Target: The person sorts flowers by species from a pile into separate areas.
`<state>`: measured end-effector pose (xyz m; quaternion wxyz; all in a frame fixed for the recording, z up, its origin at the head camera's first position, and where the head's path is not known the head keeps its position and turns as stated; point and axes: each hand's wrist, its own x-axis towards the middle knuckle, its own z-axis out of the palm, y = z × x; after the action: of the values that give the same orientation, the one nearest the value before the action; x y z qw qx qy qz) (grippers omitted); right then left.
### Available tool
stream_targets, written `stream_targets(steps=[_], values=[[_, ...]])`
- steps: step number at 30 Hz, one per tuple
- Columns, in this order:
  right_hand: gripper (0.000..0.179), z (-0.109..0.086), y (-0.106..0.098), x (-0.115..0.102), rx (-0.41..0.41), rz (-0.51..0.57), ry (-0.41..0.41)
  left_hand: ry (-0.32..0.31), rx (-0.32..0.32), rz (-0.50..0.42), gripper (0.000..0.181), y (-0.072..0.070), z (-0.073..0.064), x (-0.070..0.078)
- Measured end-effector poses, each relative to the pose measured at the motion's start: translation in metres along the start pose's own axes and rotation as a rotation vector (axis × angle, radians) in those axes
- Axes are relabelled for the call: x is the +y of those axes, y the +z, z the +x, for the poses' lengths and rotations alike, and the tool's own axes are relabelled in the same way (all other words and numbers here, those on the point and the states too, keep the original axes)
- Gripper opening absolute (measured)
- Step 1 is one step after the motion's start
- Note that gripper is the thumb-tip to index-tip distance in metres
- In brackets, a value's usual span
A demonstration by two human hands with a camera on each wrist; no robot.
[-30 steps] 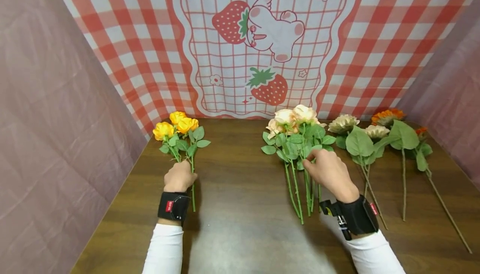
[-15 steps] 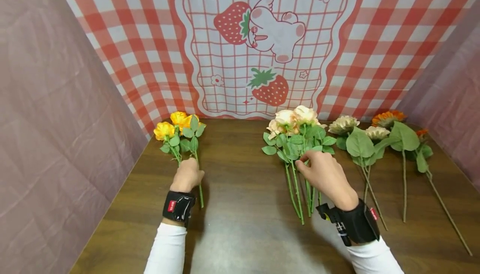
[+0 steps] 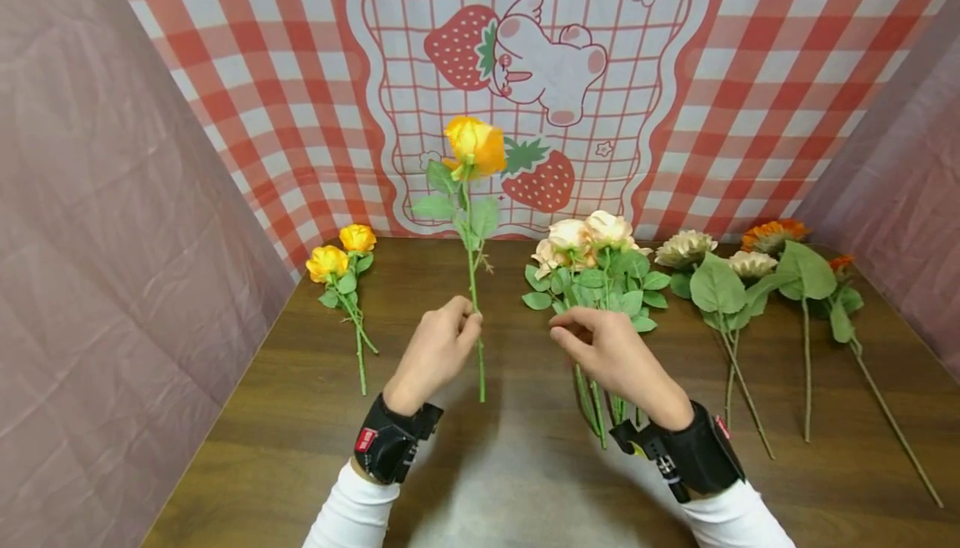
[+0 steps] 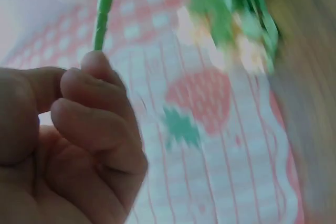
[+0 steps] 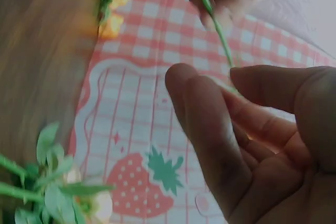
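My left hand [image 3: 438,348] pinches the green stem of a yellow rose [image 3: 476,148], which stands upright above the middle of the table. In the left wrist view, the rose stem [image 4: 106,3] rises from between the thumb and curled fingers. My right hand [image 3: 622,356] hovers over the stems of the pale peach roses [image 3: 588,239], thumb and fingers apart with nothing between them. Its fingers [image 5: 207,114] are loosely bent in the right wrist view, the held stem [image 5: 212,17] passing behind. Two other yellow roses [image 3: 327,263] lie at the table's left.
Cream flowers [image 3: 686,248] and orange flowers [image 3: 774,236] with long stems lie at the right of the wooden table [image 3: 247,448]. A red checked cloth [image 3: 285,98] hangs along the back, and plain pinkish drapes [image 3: 97,239] close off the sides.
My left hand has lifted one yellow rose off the left group and carried it right and upward. My right hand has shifted left, over the peach rose stems.
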<state>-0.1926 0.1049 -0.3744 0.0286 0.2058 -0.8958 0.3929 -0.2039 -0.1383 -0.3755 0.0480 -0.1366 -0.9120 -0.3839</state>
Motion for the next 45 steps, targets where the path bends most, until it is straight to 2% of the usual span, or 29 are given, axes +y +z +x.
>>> stream_targets(steps=[3, 6, 9, 12, 15, 19, 21, 24, 27, 30, 35, 40, 45], values=[[0.021, -0.001, 0.003, -0.004, -0.074, 0.109, -0.008, 0.086, -0.035, -0.109, 0.012, 0.010, -0.005, 0.015], [0.026, -0.002, 0.005, -0.008, -0.176, 0.223, -0.001, 0.145, -0.079, -0.185, 0.012, 0.017, -0.008, 0.024], [0.029, -0.002, 0.008, -0.011, -0.241, 0.288, 0.012, 0.168, -0.125, -0.236, 0.013, 0.022, -0.011, 0.028], [0.033, -0.003, 0.012, -0.012, -0.254, 0.319, 0.017, 0.174, -0.140, -0.252, 0.014, 0.027, -0.011, 0.029], [0.042, -0.003, 0.016, -0.011, -0.241, 0.339, 0.004, 0.192, -0.132, -0.230, 0.013, 0.029, -0.010, 0.027], [0.053, -0.002, 0.021, -0.009, -0.219, 0.357, 0.001, 0.223, -0.104, -0.122, 0.015, 0.025, -0.009, 0.024], [0.054, -0.001, 0.025, -0.008, -0.204, 0.358, 0.016, 0.213, -0.082, -0.058, 0.016, 0.020, -0.009, 0.023], [0.048, 0.001, 0.032, -0.004, -0.188, 0.328, 0.059, 0.170, -0.038, -0.004, 0.017, 0.008, -0.009, 0.022], [0.037, 0.003, 0.042, 0.003, -0.180, 0.267, 0.118, 0.128, 0.013, 0.009, 0.016, -0.004, -0.010, 0.021], [0.029, 0.003, 0.054, 0.006, -0.159, 0.179, 0.172, 0.124, 0.041, 0.009, 0.015, -0.010, -0.011, 0.022], [0.028, 0.001, 0.071, 0.008, -0.114, 0.090, 0.200, 0.172, 0.013, 0.023, 0.015, -0.007, -0.012, 0.024], [0.024, -0.001, 0.079, 0.013, -0.117, 0.132, 0.187, 0.201, 0.002, 0.066, 0.016, -0.004, -0.013, 0.025], [0.022, 0.002, 0.082, 0.018, -0.123, 0.154, 0.162, 0.190, 0.011, 0.108, 0.018, -0.004, -0.015, 0.027]])
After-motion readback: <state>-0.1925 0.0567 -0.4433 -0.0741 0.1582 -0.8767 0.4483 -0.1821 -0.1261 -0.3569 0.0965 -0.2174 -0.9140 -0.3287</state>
